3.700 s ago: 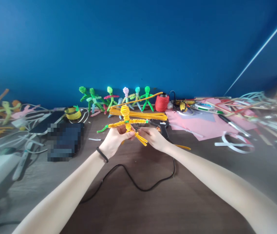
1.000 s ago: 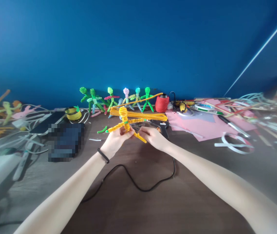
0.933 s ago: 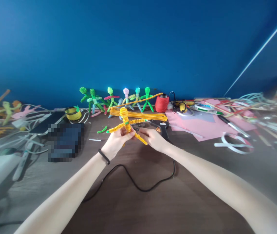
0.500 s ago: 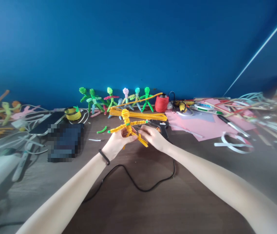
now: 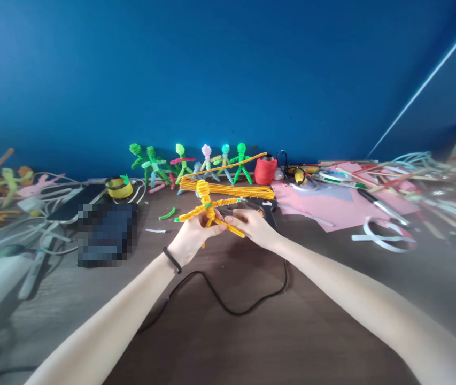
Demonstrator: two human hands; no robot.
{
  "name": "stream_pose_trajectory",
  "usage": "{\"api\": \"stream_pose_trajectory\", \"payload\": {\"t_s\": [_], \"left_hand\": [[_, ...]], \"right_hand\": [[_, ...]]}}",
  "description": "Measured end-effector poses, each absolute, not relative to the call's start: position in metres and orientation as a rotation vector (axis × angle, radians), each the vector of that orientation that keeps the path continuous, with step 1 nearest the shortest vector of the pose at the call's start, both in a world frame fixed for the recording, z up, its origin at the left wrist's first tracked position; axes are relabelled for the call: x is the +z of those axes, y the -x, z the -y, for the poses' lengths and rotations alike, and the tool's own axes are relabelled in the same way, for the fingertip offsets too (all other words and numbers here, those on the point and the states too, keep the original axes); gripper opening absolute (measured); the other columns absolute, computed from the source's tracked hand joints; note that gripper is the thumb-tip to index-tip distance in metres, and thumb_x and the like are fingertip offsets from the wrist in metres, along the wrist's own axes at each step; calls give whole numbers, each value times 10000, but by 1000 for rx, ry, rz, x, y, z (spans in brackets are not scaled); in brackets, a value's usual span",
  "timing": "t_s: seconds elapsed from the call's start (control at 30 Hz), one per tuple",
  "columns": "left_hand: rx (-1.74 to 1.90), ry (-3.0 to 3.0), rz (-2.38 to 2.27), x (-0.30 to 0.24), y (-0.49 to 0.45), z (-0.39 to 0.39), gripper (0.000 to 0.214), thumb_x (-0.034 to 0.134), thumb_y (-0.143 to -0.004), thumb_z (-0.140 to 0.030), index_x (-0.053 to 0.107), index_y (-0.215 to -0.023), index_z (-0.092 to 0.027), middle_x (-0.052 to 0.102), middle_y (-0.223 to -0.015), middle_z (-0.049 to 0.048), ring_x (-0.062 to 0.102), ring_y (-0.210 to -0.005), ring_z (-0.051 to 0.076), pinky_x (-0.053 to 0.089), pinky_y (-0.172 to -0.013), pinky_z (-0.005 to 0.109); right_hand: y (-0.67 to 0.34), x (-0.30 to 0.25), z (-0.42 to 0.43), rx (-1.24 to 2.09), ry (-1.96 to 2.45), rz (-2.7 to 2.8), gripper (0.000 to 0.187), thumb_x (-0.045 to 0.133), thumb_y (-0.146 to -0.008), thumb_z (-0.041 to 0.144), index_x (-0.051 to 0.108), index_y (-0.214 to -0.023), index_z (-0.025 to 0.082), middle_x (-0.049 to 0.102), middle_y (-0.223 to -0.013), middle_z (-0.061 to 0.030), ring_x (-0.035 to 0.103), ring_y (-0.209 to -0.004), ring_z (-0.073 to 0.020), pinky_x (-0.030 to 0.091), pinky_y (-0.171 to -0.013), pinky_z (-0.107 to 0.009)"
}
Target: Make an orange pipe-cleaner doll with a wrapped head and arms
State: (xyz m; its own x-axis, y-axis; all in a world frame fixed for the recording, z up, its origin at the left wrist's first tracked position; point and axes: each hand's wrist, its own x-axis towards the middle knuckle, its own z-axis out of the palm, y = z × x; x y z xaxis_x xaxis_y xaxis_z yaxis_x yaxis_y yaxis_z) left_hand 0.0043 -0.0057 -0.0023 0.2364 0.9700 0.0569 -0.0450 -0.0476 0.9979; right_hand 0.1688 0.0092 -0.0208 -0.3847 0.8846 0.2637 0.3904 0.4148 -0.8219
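A yellow pipe-cleaner figure (image 5: 207, 204) with a coiled head, spread arms and a green band is held upright above the brown table (image 5: 228, 331). My left hand (image 5: 191, 239), with a black band on its wrist, pinches the figure's body from below. My right hand (image 5: 252, 226) pinches one yellow leg that sticks out to the lower right. Both hands are closed on the figure.
Several finished green, pink and blue figures (image 5: 195, 163) stand against the blue wall. A bundle of yellow pipe cleaners (image 5: 231, 189), a red thread spool (image 5: 265, 170), a black glue gun (image 5: 262, 206) with its cable (image 5: 219, 299), pink paper (image 5: 332, 206) and a blurred dark object (image 5: 106, 232) lie around.
The figure has tilted slightly and its green arm tip is gone from the left arm; a green scrap lies on the table. My right fingers have shifted along the leg.
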Motion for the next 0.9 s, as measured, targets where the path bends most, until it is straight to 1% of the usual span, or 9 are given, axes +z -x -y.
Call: {"api": "stream_pose_trajectory", "payload": {"t_s": [0.1, 0.23, 0.3, 0.43, 0.5, 0.57, 0.73, 0.83, 0.9], "left_hand": [[1123, -1314, -997, -3, -5, 6, 207, 707, -567, -195, 556, -705, -162, 545, -705, -41, 519, -711, 94, 421, -713, 235], [1151, -1319, -984, -2, -6, 7, 178, 690, -590, -189, 553, -700, -166, 553, -687, -42, 532, -705, 96, 429, -720, 239], [1161, -1297, -960, 0, -6, 8, 169, 683, -599, -196, 548, -697, -167, 562, -680, -39, 544, -697, 102, 437, -724, 251], [1248, -1241, -970, 1, -6, 7, 175, 679, -594, -200, 538, -692, -165, 567, -675, -36, 545, -663, 104, 445, -693, 256], [1296, -1238, -1035, 0, -5, 5, 177, 677, -591, -204, 535, -687, -161, 561, -670, -34, 539, -645, 106, 446, -676, 262], [1325, -1265, -1137, 0, -4, 3, 160, 664, -600, -207, 535, -682, -161, 556, -668, -29, 539, -651, 116, 444, -679, 273], [1344, -1490, -1319, -2, -1, 2, 83, 609, -646, -180, 530, -672, -175, 560, -712, -19, 536, -740, 132, 412, -753, 270], [1332, -1603, -1334, -2, -1, 3, 70, 591, -658, -171, 521, -667, -180, 543, -682, -24, 517, -692, 123, 407, -713, 257], [1314, -1666, -1331, -1, -1, 3, 71, 591, -655, -172, 522, -663, -181, 533, -656, -28, 502, -657, 120, 402, -682, 251]], "right_hand": [[-168, -20, -7, 861, 1121, 1931, 459, 432, -771, 542, 282, -539, 176, 260, -515, 57, 265, -501, -72, 206, -485, -217], [-166, -22, -7, 885, 1063, 1934, 413, 358, -828, 481, 308, -553, 176, 304, -535, 46, 313, -517, -81, 238, -500, -215], [-166, -22, -6, 899, 1049, 1956, 386, 324, -852, 430, 346, -564, 174, 354, -547, 36, 354, -530, -90, 263, -514, -216], [-165, -23, -3, 820, 1084, 2058, 289, 348, -854, 304, 462, -624, 169, 496, -610, 6, 461, -594, -119, 321, -578, -226], [-163, -23, 0, 765, 1085, 2149, 266, 342, -857, 278, 508, -675, 176, 538, -642, -6, 489, -608, -128, 332, -597, -231], [-161, -23, 4, 713, 1068, 2240, 248, 348, -857, 280, 536, -728, 184, 562, -657, -15, 499, -594, -131, 333, -592, -232], [-159, -21, 9, 558, 1040, 2314, 194, 399, -840, 289, 563, -822, 185, 579, -656, -25, 490, -551, -128, 325, -564, -226], [-161, -20, 8, 525, 1034, 2249, 205, 392, -846, 271, 576, -847, 180, 597, -684, -28, 505, -570, -124, 326, -570, -219], [-163, -20, 6, 491, 1049, 2202, 207, 395, -845, 264, 577, -803, 173, 587, -657, -22, 498, -564, -120, 317, -560, -217]]}}
